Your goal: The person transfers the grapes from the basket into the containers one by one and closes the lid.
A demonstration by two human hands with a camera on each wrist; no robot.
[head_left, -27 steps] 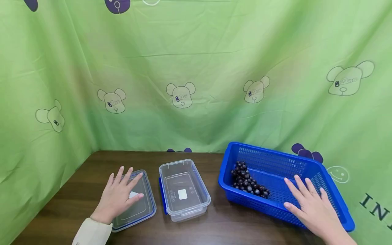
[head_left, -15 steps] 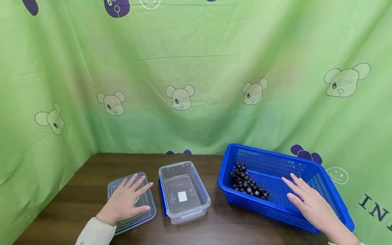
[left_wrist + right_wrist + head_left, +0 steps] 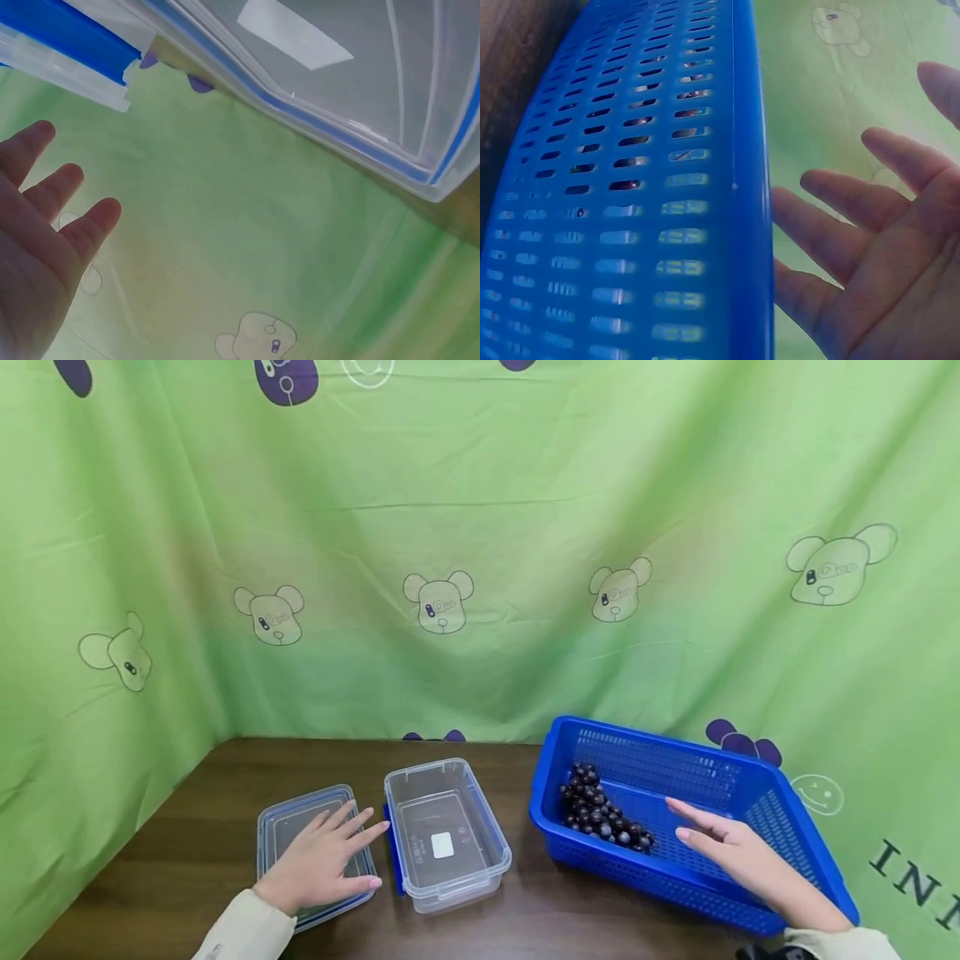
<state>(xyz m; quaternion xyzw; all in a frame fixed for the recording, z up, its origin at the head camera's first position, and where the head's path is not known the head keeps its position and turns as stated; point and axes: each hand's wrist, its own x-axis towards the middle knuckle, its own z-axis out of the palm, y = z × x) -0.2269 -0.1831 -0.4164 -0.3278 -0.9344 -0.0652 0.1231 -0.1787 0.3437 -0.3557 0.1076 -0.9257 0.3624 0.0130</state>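
My left hand [image 3: 322,860] hovers over a clear lid with a blue seal [image 3: 288,822], fingers spread and holding nothing. Right of it stands a clear plastic food container [image 3: 450,810], with a white label and a blue clip on its left side. My right hand [image 3: 738,856] is above the near right part of a blue plastic basket [image 3: 645,732], its fingers extended. A bunch of dark grapes [image 3: 596,810] lies in the left part of that basket. In the right wrist view the hand [image 3: 900,225] is beside the basket's rim, palm visible and nothing in it.
A brown wooden table [image 3: 225,793] carries all these things. Green cloth [image 3: 450,677] printed with bear heads hangs behind the table and along both sides.
My left hand has moved right and slightly down over the lid, towards the container. The right hand has shifted left over the basket and turned edge-on. The view has tilted slightly.
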